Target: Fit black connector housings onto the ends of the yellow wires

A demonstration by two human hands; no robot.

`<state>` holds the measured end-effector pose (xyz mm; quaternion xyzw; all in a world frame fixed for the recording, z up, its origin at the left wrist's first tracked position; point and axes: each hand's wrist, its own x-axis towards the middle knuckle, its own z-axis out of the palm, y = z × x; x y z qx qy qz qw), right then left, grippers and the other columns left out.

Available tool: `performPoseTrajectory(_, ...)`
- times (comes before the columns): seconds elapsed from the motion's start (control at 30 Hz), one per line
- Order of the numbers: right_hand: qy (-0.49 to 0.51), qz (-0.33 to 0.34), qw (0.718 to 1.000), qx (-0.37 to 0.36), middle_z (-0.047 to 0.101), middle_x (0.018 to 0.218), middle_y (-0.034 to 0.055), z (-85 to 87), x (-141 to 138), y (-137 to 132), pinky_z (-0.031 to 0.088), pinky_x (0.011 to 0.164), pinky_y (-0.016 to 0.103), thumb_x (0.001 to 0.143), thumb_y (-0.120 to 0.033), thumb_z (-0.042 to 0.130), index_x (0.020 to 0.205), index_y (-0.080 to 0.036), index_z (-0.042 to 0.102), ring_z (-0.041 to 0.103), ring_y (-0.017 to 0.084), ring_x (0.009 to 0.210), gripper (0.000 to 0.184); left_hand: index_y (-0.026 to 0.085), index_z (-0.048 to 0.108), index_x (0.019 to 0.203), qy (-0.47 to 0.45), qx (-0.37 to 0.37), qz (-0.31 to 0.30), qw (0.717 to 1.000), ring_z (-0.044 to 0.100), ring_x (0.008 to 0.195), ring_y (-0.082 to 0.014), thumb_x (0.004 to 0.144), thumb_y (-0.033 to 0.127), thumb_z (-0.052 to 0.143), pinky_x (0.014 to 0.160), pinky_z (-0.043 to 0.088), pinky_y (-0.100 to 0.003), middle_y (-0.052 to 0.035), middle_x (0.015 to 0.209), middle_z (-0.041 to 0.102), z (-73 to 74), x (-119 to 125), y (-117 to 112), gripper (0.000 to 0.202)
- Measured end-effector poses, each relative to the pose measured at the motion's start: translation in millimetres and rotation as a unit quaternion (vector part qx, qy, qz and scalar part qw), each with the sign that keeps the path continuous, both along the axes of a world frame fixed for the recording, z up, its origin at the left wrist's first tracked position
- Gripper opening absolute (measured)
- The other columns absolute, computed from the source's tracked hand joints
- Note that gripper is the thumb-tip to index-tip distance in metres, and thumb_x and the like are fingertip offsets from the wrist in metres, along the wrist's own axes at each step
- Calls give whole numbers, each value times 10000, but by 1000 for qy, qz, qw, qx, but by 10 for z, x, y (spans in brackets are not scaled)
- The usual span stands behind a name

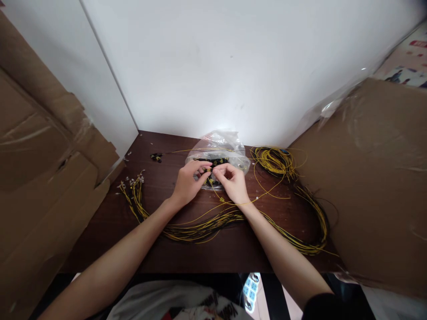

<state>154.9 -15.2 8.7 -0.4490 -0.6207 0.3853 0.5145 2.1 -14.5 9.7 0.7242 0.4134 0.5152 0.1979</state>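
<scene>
My left hand (187, 181) pinches a small black-and-yellow part (208, 170) between thumb and fingers. Right beside it, my right hand (235, 181) is closed in a pinch at the part's edge; what lies between its fingertips is too small to tell. A thin yellow wire (215, 190) hangs below the fingertips and runs toward my right wrist. Behind and under both hands lies a clear plastic bag (218, 142) holding many black-and-yellow pieces (222, 161), partly hidden by my fingers. Beneath my forearms stretches a long bundle of yellow and black wires (203, 229).
The bundle's left end has white tips (135, 180). At the right back sits a coil of yellow wire (271, 162). A small black piece (155, 157) lies at the left back. Cardboard on the left (40, 146) and right (363, 178) flanks the dark wooden tabletop (160, 260); a white wall (213, 66) stands behind.
</scene>
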Motion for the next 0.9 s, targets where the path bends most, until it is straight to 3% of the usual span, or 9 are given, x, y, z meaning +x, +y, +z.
performPoseTrajectory(0.2, 13, 0, 1000, 0, 593, 638, 11, 5, -5, -6, 418, 575, 238, 762, -362, 604, 781, -151, 623, 516, 113, 573, 212, 163, 570, 1080, -22, -42, -1, 999, 627, 763, -124, 764, 161, 594, 653, 511, -221, -39, 871, 673, 13, 8, -18, 317)
performPoseTrajectory(0.9, -46, -6, 999, 27, 628, 670, 21, 42, -15, -48, 433, 574, 238, 783, -337, 580, 776, -156, 626, 548, 121, 591, 187, 148, 620, 931, 12, 2, -16, 1000, 627, 752, -133, 781, 189, 603, 692, 519, -251, -46, 852, 664, -16, 11, -36, 156)
